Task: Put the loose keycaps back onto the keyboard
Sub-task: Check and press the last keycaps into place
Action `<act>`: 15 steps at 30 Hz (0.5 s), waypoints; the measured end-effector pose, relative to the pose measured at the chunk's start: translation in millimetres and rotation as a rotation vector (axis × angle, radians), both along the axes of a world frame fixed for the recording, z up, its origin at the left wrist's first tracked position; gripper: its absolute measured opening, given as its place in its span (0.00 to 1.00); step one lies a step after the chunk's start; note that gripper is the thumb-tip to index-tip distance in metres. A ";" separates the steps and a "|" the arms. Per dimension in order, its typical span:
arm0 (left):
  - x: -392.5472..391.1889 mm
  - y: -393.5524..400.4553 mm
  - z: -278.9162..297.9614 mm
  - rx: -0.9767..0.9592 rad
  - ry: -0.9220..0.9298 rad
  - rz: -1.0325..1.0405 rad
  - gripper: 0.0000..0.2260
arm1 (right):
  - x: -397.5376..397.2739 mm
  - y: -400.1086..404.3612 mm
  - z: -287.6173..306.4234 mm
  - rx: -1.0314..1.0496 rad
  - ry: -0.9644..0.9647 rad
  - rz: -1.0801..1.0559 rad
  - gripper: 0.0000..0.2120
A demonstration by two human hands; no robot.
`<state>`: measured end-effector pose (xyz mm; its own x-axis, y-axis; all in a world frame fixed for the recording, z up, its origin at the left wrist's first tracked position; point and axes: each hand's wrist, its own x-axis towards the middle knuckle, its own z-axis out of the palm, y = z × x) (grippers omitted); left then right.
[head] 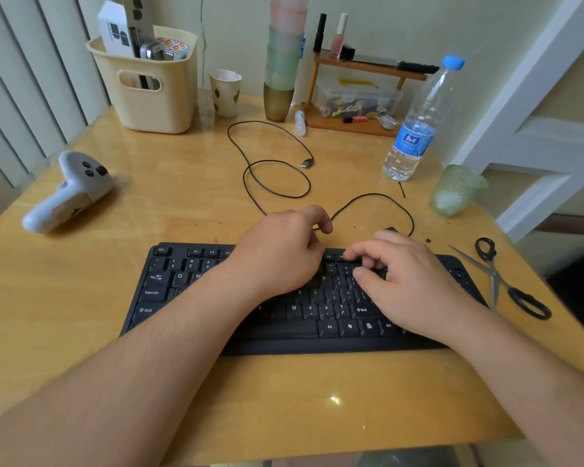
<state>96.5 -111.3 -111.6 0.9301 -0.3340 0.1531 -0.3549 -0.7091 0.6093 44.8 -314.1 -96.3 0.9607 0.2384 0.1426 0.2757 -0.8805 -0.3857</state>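
Head view looks down on two bare forearms reaching in from the near edge of the table (122, 210), both hands over one black keyboard (169, 288). Her or his right hand (408, 281) hovers low over the right-centre keys, fingers curled, fingertips (351, 254) touching the top rows; whether they pinch a keycap I cannot tell, as the fingers hide it. Left hand (280, 254) sits over the middle of the board, knuckles up, fingers bent down past the far edge; what it holds, if anything, is hidden too. No loose keycap can be clearly made out; small dark specks lie on the wood just beyond the keyboard's far right corner.

Beyond the hands, one thin black cable (277, 176) loops across the table, its plug end lying free. To the right lies one pair of scissors (499, 281), blades apart, near the keyboard's end. Farther back stand one water bottle (418, 123) with a blue cap and one green glass cup (455, 190). On the left lies one white controller (68, 193), and behind it one cream basket (149, 96).
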 end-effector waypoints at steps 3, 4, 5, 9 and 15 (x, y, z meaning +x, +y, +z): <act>0.2 -0.2 -0.6 -0.004 -0.002 0.000 0.11 | 4.9 0.8 1.7 0.084 0.023 -0.040 0.05; 0.1 -0.6 -0.9 -0.002 -0.004 -0.002 0.10 | 7.8 2.3 3.4 0.114 0.020 -0.063 0.05; 0.1 -0.9 -1.0 0.000 -0.005 -0.003 0.10 | 11.7 4.1 5.1 0.130 0.025 -0.087 0.05; 0.3 -1.2 -1.0 0.004 -0.013 -0.004 0.10 | 23.3 12.2 9.1 0.141 0.188 -0.143 0.06; 0.0 0.0 -0.3 -0.001 -0.004 -0.005 0.11 | 34.7 9.3 25.2 0.238 0.251 -0.148 0.05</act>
